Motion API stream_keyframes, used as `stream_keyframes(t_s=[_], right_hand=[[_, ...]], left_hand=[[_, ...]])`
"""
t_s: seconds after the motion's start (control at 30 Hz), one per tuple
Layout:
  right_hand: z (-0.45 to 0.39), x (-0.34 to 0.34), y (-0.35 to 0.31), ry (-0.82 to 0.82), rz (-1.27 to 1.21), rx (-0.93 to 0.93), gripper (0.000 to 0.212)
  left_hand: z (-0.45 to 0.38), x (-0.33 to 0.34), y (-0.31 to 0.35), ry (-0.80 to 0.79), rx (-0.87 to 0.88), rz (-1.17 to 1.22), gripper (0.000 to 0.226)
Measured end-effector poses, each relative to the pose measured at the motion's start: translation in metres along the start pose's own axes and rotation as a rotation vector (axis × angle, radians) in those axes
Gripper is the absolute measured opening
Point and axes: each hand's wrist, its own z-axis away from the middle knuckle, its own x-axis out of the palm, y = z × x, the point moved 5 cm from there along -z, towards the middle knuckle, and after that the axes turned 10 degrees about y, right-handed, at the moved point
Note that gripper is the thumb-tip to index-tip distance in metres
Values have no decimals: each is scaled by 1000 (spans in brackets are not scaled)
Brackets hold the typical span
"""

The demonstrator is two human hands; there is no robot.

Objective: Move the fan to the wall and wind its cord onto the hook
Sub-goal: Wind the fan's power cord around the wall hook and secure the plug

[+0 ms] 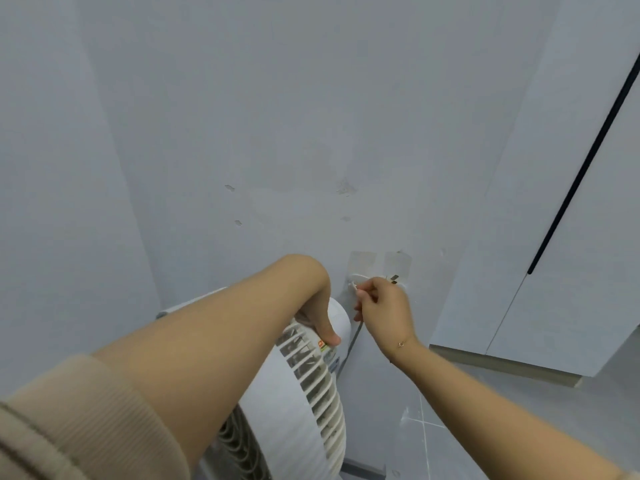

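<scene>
A white fan [311, 386] stands on the floor [467, 410] just beside a pale wall [277, 116], its slatted grille facing the camera's right. The person's left hand [318, 317] rests on the fan's top, thumb pressed against the housing near a small coloured sticker [323, 346]; the other fingers are hidden behind the housing, so the grip there cannot be told. The right hand [384, 313] (a thin bracelet [401, 344] at the wrist) pinches the white cord [356, 327], its grip closed on it, at a stick-on hook [360, 271] on the wall. A second hook [396, 270] sits just to the right. The cord hangs down between fan and wall. White cabinet doors [571, 237] stand at the right.
</scene>
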Motion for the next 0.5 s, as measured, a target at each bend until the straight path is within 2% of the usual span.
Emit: stream_keyframes(t_s=[0.17, 0.27, 0.33, 0.37, 0.43, 0.5], right_hand=[[12, -5, 14, 107, -231, 6, 18], [16, -3, 19, 106, -297, -9, 22], [19, 0, 25, 108, -329, -4, 23], [21, 2, 29, 112, -368, 15, 22], [24, 7, 38, 122, -476, 71, 20], [28, 13, 45, 148, -563, 113, 26]], left_hand=[[1, 5, 7, -94, 7, 77, 87], [-11, 5, 4, -42, 87, 283, 69], [-22, -3, -1, 156, 180, 433, 47], [-27, -10, -4, 309, 229, 396, 35], [-33, -23, -3, 589, 310, 160, 24], [-38, -26, 5, 722, 371, 33, 21]])
